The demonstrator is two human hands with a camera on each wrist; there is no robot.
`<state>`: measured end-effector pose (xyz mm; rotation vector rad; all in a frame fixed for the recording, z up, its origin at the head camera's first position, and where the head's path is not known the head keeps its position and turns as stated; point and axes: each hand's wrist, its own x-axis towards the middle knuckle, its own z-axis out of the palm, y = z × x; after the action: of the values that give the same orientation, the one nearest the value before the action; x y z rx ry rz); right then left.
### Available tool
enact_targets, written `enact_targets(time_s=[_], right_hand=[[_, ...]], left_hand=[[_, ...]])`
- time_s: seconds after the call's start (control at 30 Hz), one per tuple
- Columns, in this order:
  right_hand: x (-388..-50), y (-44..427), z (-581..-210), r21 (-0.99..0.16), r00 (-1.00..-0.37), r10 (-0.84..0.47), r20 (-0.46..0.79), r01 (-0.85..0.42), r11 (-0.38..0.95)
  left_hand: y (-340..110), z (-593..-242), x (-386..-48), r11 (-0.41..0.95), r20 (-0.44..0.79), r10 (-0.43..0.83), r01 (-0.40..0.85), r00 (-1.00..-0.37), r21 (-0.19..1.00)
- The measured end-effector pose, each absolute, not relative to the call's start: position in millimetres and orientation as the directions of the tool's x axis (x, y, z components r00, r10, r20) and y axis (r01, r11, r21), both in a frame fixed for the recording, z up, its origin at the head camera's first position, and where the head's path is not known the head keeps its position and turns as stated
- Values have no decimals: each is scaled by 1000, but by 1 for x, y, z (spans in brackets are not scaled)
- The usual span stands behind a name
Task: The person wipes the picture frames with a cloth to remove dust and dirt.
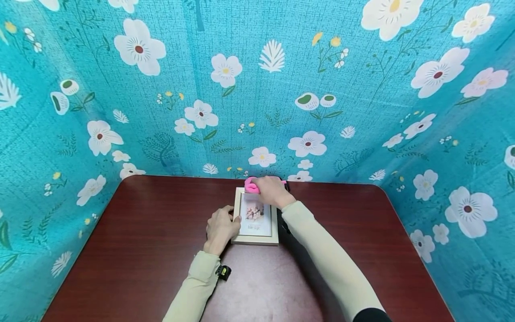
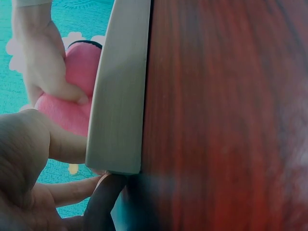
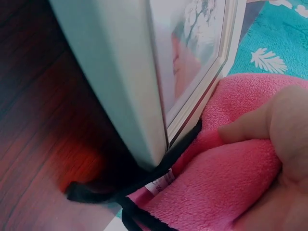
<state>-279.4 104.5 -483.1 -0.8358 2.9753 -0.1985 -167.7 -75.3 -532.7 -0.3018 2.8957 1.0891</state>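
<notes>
A picture frame (image 1: 255, 240) with a pale border and a pink-flower print faces up on the dark red table. My left hand (image 1: 222, 227) grips its left side, the thumb at the front edge and fingers by the outer side. In the left wrist view the frame's side (image 2: 120, 91) stands close to the thumb. My right hand (image 1: 272, 191) holds a bunched pink cloth (image 1: 251, 184) against the frame's top edge. The right wrist view shows the fuzzy cloth (image 3: 221, 178) pinched under the thumb, with a black cord loop (image 3: 144, 180) and a white label.
The dark red wooden table (image 1: 161, 223) extends to both sides of the frame. Behind its far edge hangs a blue flowered curtain (image 1: 249, 112), which also runs along both sides. A black strap with a small device (image 1: 223, 272) sits on the left wrist.
</notes>
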Motion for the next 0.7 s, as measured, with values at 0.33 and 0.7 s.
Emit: enact_targets(time_s=[0.33, 0.7], right_hand=[[-278, 128, -483, -197, -867, -498, -30, -483, 853], [-289, 164, -458, -309, -892, -449, -48, -415, 856]], left_hand=[[-76, -530, -167, 731, -98, -159, -184, -982, 657], [-78, -529, -167, 711, -164, -145, -218, -976, 669]])
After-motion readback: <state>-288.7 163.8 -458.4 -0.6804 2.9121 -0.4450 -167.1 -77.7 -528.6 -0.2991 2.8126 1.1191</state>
